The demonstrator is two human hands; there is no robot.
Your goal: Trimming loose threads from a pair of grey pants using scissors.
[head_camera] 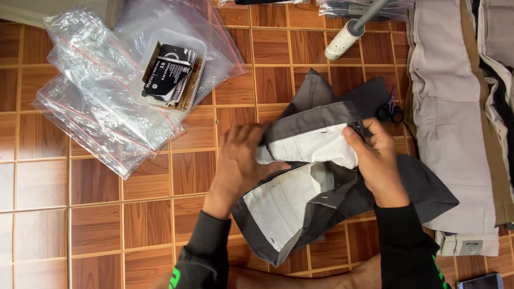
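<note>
Grey trousers (342, 203) with white pocket lining are laid on the wooden-tiled floor (134, 214), near its lower middle, and are held at the opened waist by both hands. The left hand (241, 160) is pressed flat over the left end of the waistband, its fingers (251, 136) curled closed around the folded grey edge and the white lining (313, 147). The right hand (377, 160) is set at the right end of the waistband, its fingers (356, 136) pinched closed on the fabric just beside the zip. Both forearms are covered by dark sleeves with green marks.

Just beyond the right hand, a small pair of dark scissors (390, 111) is seen lying partly on the grey cloth. Towards the far edge of the floor, a white lint roller (345, 38) with a grey handle is tilted against the tiles. A stack of folded light grey and tan trousers (455, 118) is ranged along the right edge. At the far left, several clear zip bags (101, 107) are heaped, and a clear plastic tub (174, 72) of black and brown card tags is lodged among them. A phone (482, 281) is partly shown at the near right corner.
</note>
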